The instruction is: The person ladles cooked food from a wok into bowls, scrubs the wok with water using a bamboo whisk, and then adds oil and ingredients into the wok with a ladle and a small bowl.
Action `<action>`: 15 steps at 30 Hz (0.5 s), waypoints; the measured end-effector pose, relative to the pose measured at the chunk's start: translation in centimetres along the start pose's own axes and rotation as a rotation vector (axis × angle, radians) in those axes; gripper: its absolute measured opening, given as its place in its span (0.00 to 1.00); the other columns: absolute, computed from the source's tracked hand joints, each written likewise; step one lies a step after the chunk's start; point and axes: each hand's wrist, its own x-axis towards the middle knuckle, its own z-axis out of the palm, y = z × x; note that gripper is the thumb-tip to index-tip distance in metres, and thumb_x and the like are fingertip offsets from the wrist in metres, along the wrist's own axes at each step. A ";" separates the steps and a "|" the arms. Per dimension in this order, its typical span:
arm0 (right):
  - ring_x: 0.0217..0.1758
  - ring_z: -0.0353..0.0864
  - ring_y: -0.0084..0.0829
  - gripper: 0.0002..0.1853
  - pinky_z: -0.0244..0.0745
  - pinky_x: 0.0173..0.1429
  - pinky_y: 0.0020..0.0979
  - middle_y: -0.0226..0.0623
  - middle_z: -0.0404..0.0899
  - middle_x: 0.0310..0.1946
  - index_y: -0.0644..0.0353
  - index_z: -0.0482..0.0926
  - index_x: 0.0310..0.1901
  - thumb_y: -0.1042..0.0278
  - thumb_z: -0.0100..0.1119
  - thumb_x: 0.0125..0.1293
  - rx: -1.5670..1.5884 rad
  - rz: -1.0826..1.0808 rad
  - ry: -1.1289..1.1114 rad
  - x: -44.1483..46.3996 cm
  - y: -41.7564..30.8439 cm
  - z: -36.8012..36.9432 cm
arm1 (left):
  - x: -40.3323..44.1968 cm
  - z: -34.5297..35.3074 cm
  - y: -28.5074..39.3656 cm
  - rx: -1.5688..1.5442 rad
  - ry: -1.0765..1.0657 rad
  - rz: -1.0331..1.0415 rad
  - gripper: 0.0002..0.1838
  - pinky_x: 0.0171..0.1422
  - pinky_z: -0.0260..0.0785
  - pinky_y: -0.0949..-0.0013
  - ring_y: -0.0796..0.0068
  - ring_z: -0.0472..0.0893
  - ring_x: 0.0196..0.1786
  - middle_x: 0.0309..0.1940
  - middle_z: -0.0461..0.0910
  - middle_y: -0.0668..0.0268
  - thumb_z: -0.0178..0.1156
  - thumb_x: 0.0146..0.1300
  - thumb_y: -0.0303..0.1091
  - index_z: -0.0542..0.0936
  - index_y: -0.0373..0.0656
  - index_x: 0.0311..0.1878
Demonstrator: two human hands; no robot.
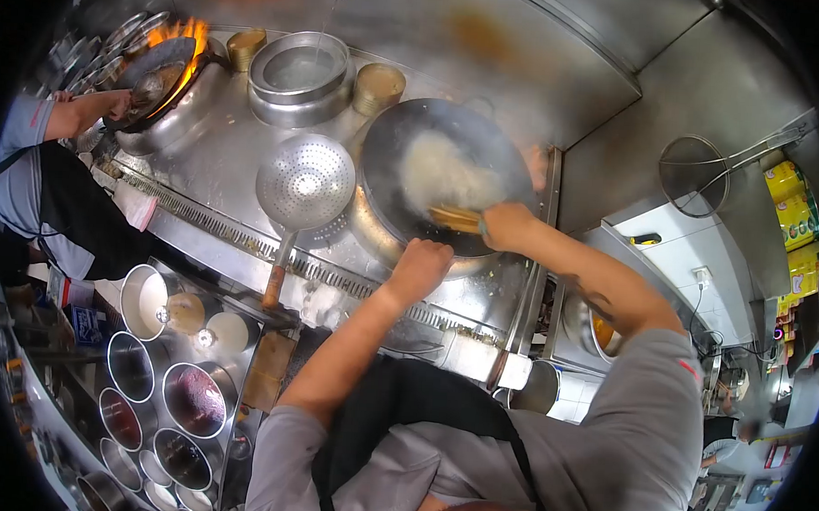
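Note:
A large dark wok (391, 154) sits on the range in front of me, with cloudy, steaming liquid (450, 175) in its middle. My right hand (511, 227) reaches in over its near right side, closed around a bamboo wok brush (454, 218) whose bristles point left into the wok. At the near rim, my left hand (425, 263) is closed on the wok's edge; its fingertips are partly hidden. Left of the wok, a perforated strainer (305, 182) with a wooden handle lies on the steel range top.
Behind the strainer are a steel basin (300, 77) under a tap and a tin can (378, 88). At far left, a co-worker (47, 185) handles a flaming wok (157, 75). Several seasoning pots (198, 400) stand lower left. A wire skimmer (696, 175) hangs at right.

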 end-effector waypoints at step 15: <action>0.47 0.85 0.48 0.14 0.79 0.53 0.45 0.54 0.83 0.41 0.62 0.82 0.42 0.63 0.57 0.59 0.095 0.344 0.028 2.9 4.9 5.4 | -0.1 1.4 0.4 0.004 -0.004 -0.043 0.06 0.41 0.65 0.53 0.55 0.80 0.34 0.25 0.79 0.59 0.60 0.59 0.32 0.76 0.44 0.28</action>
